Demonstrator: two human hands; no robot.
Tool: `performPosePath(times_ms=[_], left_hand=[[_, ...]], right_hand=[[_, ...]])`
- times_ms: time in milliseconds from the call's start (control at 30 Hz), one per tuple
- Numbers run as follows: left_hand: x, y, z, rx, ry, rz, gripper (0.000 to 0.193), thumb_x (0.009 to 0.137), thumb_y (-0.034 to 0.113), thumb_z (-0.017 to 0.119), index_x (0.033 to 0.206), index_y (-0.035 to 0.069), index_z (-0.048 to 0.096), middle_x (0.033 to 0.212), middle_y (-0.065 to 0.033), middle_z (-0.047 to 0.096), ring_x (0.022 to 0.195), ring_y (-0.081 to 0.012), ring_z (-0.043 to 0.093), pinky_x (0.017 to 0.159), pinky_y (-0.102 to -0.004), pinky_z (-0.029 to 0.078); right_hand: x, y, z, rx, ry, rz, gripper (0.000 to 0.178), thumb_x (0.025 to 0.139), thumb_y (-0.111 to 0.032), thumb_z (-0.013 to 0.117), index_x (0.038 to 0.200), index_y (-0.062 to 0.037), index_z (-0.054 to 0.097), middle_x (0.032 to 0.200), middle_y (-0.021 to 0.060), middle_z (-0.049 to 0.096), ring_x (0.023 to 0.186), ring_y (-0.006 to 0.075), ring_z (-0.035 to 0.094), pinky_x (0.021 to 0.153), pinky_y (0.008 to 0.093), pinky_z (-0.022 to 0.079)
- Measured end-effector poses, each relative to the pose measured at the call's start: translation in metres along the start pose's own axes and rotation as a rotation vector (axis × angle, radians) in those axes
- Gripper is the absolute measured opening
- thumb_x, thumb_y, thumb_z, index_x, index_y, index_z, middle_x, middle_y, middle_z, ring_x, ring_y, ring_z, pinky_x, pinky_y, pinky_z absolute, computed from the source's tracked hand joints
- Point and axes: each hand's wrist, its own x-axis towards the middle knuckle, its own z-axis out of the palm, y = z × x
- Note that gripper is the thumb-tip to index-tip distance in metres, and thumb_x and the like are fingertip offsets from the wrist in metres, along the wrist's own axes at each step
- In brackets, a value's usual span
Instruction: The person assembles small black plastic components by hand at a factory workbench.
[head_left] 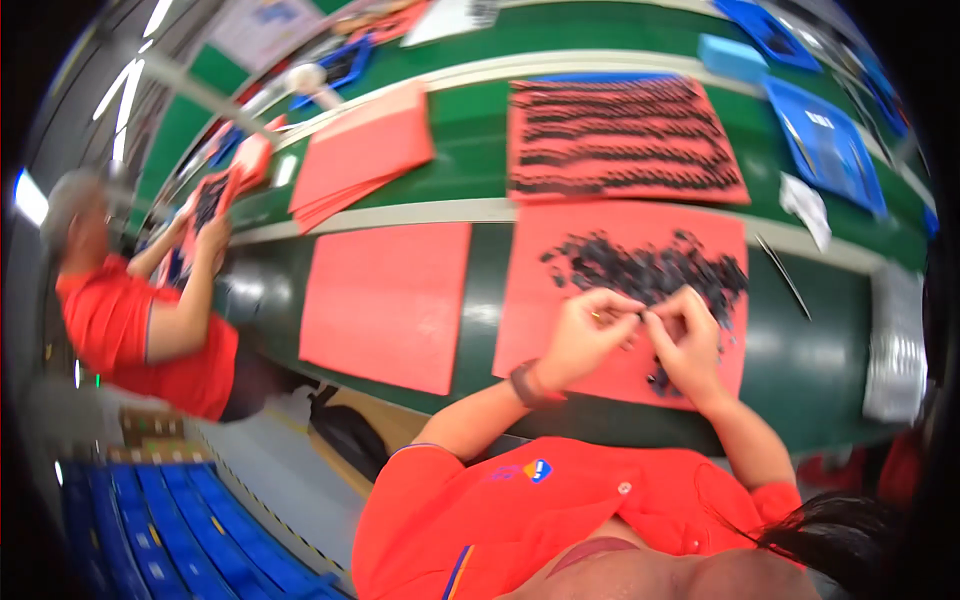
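Black pieces (640, 268), small, numerous: loose heap on a pink sheet (532, 325), directly before the person, stray ones trailing toward the near edge.

Left hand (588, 338): thumb and fingertips pinched together above the sheet, near side of the heap; dark band (524, 384) at the wrist.

Right hand (688, 345): likewise pinching, fingertips meeting those of the left. Between them, apparently, one small black piece, though blur hides its form.

Surface (484, 300): dark green, glossy, carrying the pink sheet.

Second pink sheet (385, 300): bare, flat, to the left.

Beyond a pale rail (400, 214): stacked pink sheets (362, 150), fanned slightly; lined pink sheet (712, 194), bearing rows of black pieces; blue tray (838, 150); light-blue block (732, 58).

Right side: slim metal tool (783, 275), lying slantwise; white crumpled tissue (806, 210), over the rail; silvery stack (896, 345), near the end.

Far left: co-worker (150, 320), red shirt, both hands raised to a pink sheet with dark pieces.
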Motion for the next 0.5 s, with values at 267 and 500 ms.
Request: performPosePath(times_ms=[267,500], left_hand=[[-0.0051,0.0020,0.0026,-0.054,-0.016,0.081,0.011,0.081,0.003,0.056,0.090,-0.003,0.058,0.074,-0.0061,0.061,0.061,-0.0092,0.060,0.053,-0.0215,0.050],[-0.0049,0.0041,0.0013,0.047,-0.011,0.123,0.009,0.080,0.002,0.056,0.088,-0.003,0.057,0.071,-0.0050,0.060,0.060,-0.0073,0.058,0.051,-0.0205,0.049]], right_hand=[[-0.0066,-0.0019,0.0003,0.025,-0.052,0.019,0.015,0.079,0.000,0.060,0.073,-0.0047,0.046,0.068,-0.0037,0.039,0.056,0.0024,0.033,0.049,0.0180,0.026],[-0.0047,0.0045,0.0036,0.052,-0.018,0.026,0.016,0.076,0.002,0.061,0.071,-0.0028,0.047,0.070,-0.0017,0.040,0.053,0.0021,0.033,0.045,0.0176,0.026]])
